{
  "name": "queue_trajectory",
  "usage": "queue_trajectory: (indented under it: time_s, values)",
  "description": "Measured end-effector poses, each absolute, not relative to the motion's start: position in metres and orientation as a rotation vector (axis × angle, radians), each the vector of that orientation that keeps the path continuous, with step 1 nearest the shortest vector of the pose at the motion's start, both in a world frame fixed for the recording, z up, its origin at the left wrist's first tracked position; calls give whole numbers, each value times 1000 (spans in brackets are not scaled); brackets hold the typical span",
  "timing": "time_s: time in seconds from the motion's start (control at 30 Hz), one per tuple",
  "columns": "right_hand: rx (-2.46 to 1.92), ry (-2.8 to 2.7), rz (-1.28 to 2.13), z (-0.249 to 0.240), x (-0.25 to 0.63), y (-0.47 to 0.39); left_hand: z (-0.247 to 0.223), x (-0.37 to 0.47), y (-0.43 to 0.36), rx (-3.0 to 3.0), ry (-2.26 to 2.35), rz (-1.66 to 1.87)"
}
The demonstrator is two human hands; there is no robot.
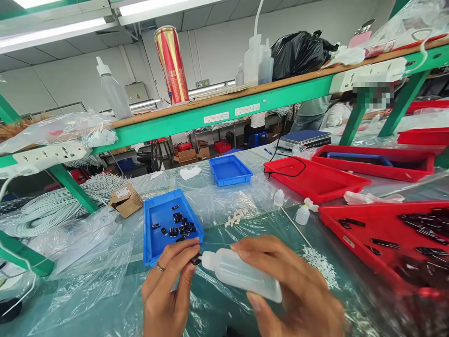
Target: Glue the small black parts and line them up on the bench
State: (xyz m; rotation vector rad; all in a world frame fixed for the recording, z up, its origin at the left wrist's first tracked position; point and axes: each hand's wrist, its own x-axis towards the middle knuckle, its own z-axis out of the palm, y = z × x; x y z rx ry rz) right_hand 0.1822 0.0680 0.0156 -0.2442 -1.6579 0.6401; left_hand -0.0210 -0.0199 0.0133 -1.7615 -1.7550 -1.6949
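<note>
A small black part [195, 260] is pinched in the left hand [168, 285], and the nozzle of a squeeze bottle [242, 275], gripped by the right hand [294, 290], is touching it. About a dozen such parts lie in the blue tray [154, 243] just beyond the left hand, and many more are seen in the red tray [351, 241] to the right of the right hand

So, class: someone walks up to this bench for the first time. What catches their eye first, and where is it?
At bottom centre, the right hand holds a translucent squeeze bottle, its nozzle against a small black part pinched in the left hand. Just behind sits a blue tray scattered with more black parts, and bright red trays fill the right side. Up on the green shelf stands a tall red-and-gold can.
</note>
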Motion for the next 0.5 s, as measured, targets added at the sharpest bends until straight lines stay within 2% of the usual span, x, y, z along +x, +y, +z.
queue_trajectory:
  time_s: [0.23, 0.5]
  values:
    - [-255, -1330, 1000, 24, 177, 86, 15, -16, -22, -1624, -1917, -1875]
    - [-214, -1437, 933, 28, 177, 83, 16, -16, -18, -1655, -1906, -1756]
